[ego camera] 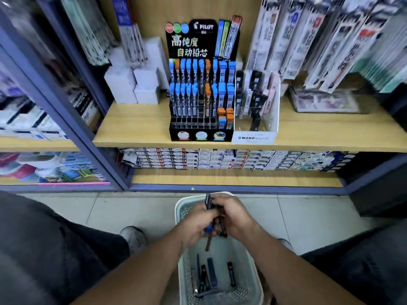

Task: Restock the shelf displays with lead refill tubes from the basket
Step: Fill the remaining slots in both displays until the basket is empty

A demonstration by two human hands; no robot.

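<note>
- Left hand (pixel 193 223) and right hand (pixel 233 216) meet over the basket (pixel 253 274), fingers (pixel 220 200) curled around a bundle of lead refill tubes (pixel 208 202).
- More tubes lie in the basket below the fingers.
- Pilot display (pixel 201 95) stands on the shelf (pixel 132 126) beyond.

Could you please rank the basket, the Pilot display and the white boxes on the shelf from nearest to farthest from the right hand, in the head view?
From the right hand:
1. Basket, directly beneath it on the floor.
2. Pilot display, ahead on the shelf.
3. White boxes, left of the display, farther back.
</note>
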